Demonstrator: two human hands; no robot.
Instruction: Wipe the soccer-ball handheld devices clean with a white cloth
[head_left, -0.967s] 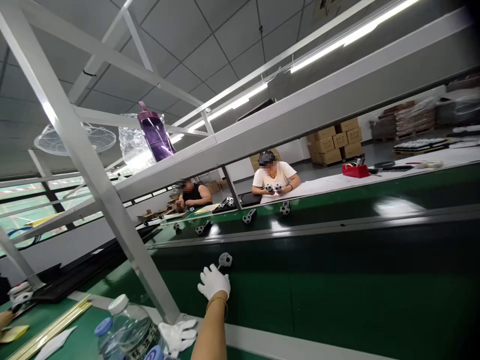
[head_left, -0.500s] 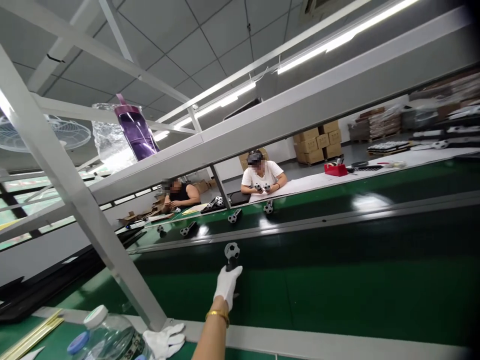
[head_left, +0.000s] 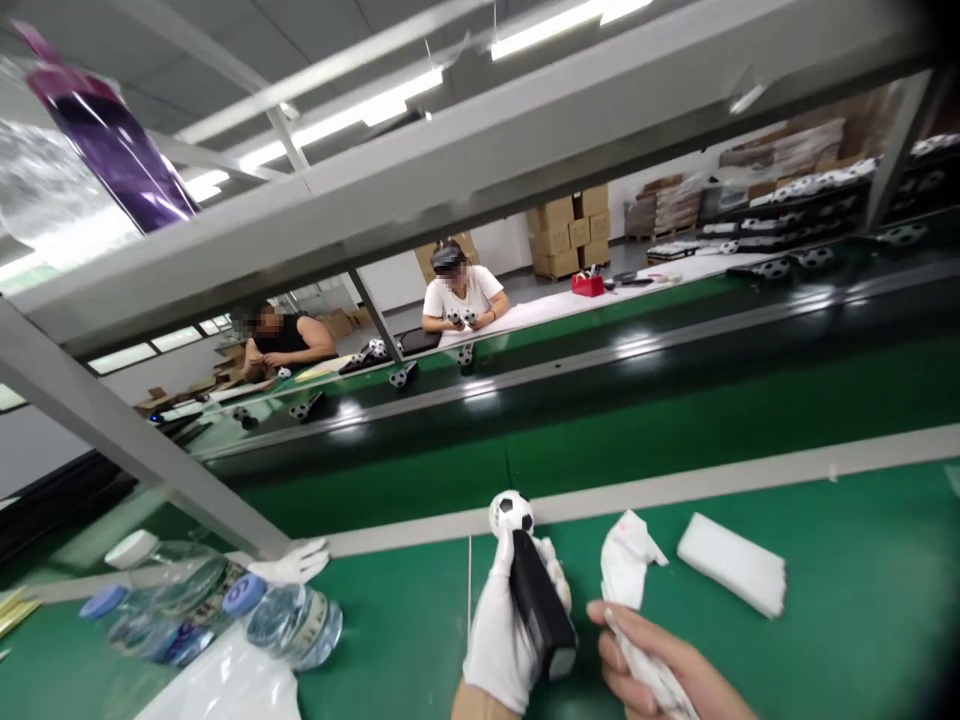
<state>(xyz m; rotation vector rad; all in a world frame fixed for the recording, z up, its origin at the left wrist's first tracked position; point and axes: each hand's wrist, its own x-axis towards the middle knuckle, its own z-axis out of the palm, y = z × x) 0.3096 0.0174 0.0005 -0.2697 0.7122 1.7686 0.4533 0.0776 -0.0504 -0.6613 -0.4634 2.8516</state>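
My left hand (head_left: 501, 635), in a white glove, grips a black handle (head_left: 541, 612) topped by a small black-and-white football (head_left: 511, 514). Close to its right, my bare right hand (head_left: 649, 668) pinches a crumpled white cloth (head_left: 628, 562), whose end runs down through my fingers. The cloth is near the handle but apart from it. A folded white cloth pad (head_left: 731, 563) lies on the green bench (head_left: 847, 560) to the right of my hands. The lower end of the handle is partly hidden by the glove.
A loose white glove (head_left: 291, 562), water bottles (head_left: 295, 626) and a white plastic bag (head_left: 225, 688) lie at the left. Beyond the bench, a green conveyor belt (head_left: 675, 400) carries several similar football items. Two co-workers (head_left: 459, 295) sit at the far side under a metal shelf frame (head_left: 450, 150).
The view has tipped down toward the bench. My left hand has drawn the football item in from the belt, and my right hand with the cloth has come into view.
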